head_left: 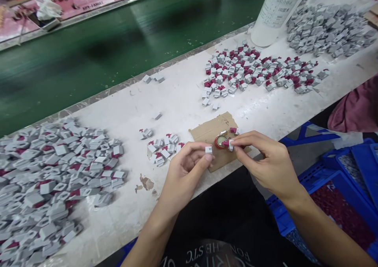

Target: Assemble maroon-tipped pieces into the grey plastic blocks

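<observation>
Between thumb and fingers, my left hand (pixel 190 162) pinches a small grey plastic block (pixel 208 150). My right hand (pixel 267 160) grips a small grey and dark red plastic piece (pixel 230 144) by its grey end, its red end pointing left over a small round dish with a red rim (pixel 220 141). That dish rests on a piece of brown cardboard (pixel 211 130) at the table's near edge. Another dark red piece (pixel 234 130) lies on the cardboard beside the dish. A small group of grey and red pieces (pixel 165 149) lies just beyond my left hand.
A large heap of grey and red pieces (pixel 59 172) covers the table's left. More grey-red pieces (pixel 254 70) spread at the back, near a white bottle (pixel 270 19) and a grey heap (pixel 327 28). A green conveyor belt (pixel 118 54) runs behind. Blue crates (pixel 330 184) stand lower right.
</observation>
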Demonstrator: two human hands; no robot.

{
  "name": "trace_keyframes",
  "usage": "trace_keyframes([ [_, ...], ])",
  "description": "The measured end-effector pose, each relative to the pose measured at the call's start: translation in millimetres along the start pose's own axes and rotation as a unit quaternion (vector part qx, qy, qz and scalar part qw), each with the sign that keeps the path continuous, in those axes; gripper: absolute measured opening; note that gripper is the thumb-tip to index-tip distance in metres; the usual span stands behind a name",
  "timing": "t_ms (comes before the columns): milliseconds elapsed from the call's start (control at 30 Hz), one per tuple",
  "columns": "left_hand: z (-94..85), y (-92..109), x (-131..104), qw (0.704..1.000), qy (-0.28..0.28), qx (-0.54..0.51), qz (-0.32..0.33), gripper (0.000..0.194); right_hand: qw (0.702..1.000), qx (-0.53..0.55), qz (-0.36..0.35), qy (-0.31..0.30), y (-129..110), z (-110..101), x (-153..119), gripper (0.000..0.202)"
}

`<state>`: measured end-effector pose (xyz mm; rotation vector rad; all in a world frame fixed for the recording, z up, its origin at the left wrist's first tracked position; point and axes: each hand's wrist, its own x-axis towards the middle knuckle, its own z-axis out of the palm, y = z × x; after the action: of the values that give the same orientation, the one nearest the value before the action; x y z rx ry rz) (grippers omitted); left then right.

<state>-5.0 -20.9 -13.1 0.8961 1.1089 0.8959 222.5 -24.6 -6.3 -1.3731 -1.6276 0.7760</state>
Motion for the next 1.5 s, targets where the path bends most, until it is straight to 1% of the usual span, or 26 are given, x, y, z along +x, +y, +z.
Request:
trace_keyframes([
  [100,1.8,3.6,1.3,1.000,-0.003,0.012,0.011,0.012,0.999,0.037,0.022,0.026,0.7,-0.5,-1.2,0.019],
  [200,7.9,8.3,5.3,1.000,-0.004,0.005,0.017,0.012,0.991,0.105,0.066,0.053,-0.6,-4.1,-1.0,0.018],
  [333,20.3,13.2,12.9,0.999,-0.020,-0.021,0.033,0.012,0.981,0.160,0.100,0.046,-3.3,-8.0,1.0,0.019],
  [433,27.6,14.7,16.2,0.998,-0.033,-0.036,0.042,0.011,0.977,0.178,0.104,0.047,-5.3,-7.7,1.4,0.020],
  [533,31.0,14.2,16.7,0.998,-0.038,-0.041,0.041,0.009,0.976,0.185,0.102,0.051,-6.1,-7.1,0.3,0.021],
  [667,30.5,11.7,16.4,0.998,-0.029,-0.038,0.041,0.010,0.975,0.194,0.100,0.047,-4.6,-6.9,-1.7,0.024],
  [833,29.5,10.0,17.3,0.998,-0.033,-0.031,0.034,0.016,0.975,0.192,0.103,0.041,-3.7,-6.1,-2.8,0.021],
  [1000,32.2,7.9,16.6,0.998,-0.048,-0.030,0.038,0.009,0.975,0.193,0.108,0.014,-6.8,-8.8,-4.4,0.022],
  [1067,32.0,6.0,15.0,0.997,-0.055,-0.030,0.039,0.010,0.975,0.197,0.106,0.006,-7.0,-10.1,-4.8,0.021],
  [1200,27.2,6.0,10.3,0.996,-0.070,-0.009,0.059,0.010,0.974,0.208,0.090,-0.003,-4.0,-7.1,-2.8,0.017],
  [1267,23.4,10.7,8.0,0.994,-0.064,0.030,0.078,0.010,0.971,0.221,0.086,-0.010,-3.3,-3.3,-0.9,0.016],
  [1333,17.6,17.7,6.5,0.990,-0.058,0.086,0.099,0.010,0.969,0.230,0.088,-0.038,-4.2,-0.4,0.6,0.015],
  [1400,7.5,25.0,6.0,0.978,-0.053,0.158,0.128,0.011,0.970,0.218,0.084,-0.070,-5.9,-0.6,1.9,0.013],
  [1433,-0.3,28.0,5.8,0.968,-0.043,0.199,0.144,0.011,0.973,0.203,0.081,-0.076,-6.2,-2.4,3.0,0.014],
  [1467,-10.3,30.6,5.2,0.957,-0.021,0.241,0.160,0.011,0.978,0.182,0.078,-0.069,-5.2,-5.3,4.9,0.015],
  [1500,-22.8,32.5,3.9,0.944,0.011,0.282,0.170,0.012,0.984,0.153,0.074,-0.048,-2.5,-9.4,7.8,0.016],
])
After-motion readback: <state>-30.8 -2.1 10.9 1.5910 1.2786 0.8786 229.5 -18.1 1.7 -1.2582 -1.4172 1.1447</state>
